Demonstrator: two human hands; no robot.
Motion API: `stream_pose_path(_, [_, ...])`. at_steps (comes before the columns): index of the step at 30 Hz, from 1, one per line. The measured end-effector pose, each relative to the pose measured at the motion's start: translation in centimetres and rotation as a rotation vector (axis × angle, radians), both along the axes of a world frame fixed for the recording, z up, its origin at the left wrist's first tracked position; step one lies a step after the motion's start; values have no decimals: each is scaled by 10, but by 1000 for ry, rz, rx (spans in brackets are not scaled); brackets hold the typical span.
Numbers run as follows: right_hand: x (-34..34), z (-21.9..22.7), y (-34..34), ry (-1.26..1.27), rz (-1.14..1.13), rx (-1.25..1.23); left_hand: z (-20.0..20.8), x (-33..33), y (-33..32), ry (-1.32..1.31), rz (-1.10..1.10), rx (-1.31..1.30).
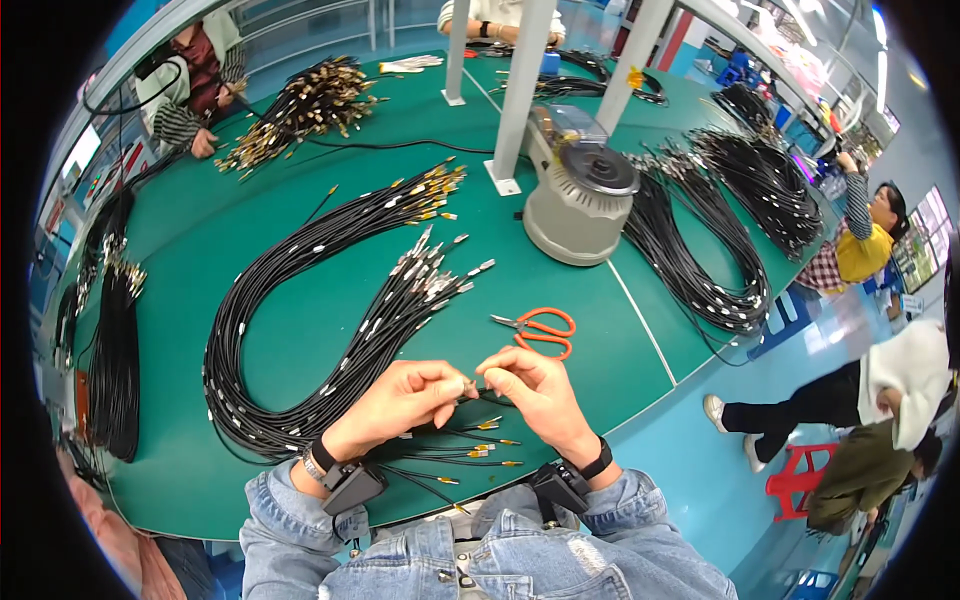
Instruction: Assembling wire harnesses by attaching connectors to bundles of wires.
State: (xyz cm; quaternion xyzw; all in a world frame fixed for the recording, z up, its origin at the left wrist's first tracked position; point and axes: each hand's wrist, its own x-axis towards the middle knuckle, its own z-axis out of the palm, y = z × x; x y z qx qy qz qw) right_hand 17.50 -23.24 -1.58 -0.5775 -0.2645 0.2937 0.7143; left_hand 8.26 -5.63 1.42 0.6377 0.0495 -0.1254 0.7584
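Note:
My left hand (405, 397) and my right hand (540, 392) meet fingertip to fingertip above the near edge of the green table. Between the left thumb and fingers is a small metallic cable connector, mostly covered. My right fingers are closed on a black cable, of which a short piece shows below them. Below my hands lie several loose cable ends (478, 452) with yellow and silver tips. A long U-shaped bundle of black cables (235, 330) curves away to the left. Orange-handled snips (545, 330) rest just beyond my right hand, blades pointing left.
A grey round machine (580, 215) stands beside white metal posts (512, 110). More cable bundles (715, 240) lie to the right, others (115, 370) at far left, and a brass-tipped heap (310, 105) at back left. People work around the table; a red stool (800, 480) stands on the floor.

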Motion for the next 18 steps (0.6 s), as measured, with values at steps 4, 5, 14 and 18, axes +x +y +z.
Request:
stream_pose_path(4, [-1, -4, -14, -22, 15, -3, -11, 3, -6, -95, 23, 168])
stream_pose_path(5, [-2, -4, -17, -23, 15, -7, -13, 4, -7, -94, 28, 200])
stream_pose_path(14, [9, -8, -47, -42, -47, -136, -35, 8, -16, -135, -28, 784])
stream_pose_path(18, [22, -1, -58, -93, -98, -204, -53, -11, -8, -560, 202, 972])
